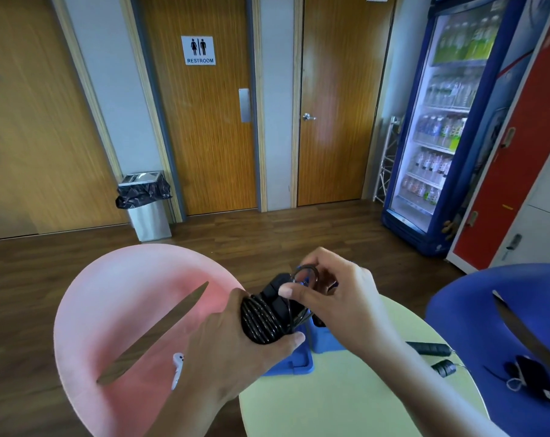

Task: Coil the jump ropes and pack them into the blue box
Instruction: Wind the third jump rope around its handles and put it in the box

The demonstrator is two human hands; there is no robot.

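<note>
My left hand [235, 339] grips a black jump rope [261, 320] wound into a tight coil, its black handles sticking up past the coil. My right hand [333, 288] pinches a loop of the same rope's cord just above the handles. Both hands hover over the blue box [298, 357], which sits on the pale green round table [346, 398] and is largely hidden behind them. Another jump rope, with two black handles [429, 348], lies loose on the table to the right.
A pink chair [125, 310] with a white earbud on its seat stands at the left. A blue chair [519, 326] holding a small black object stands at the right. A bin, doors and a drinks fridge line the far wall.
</note>
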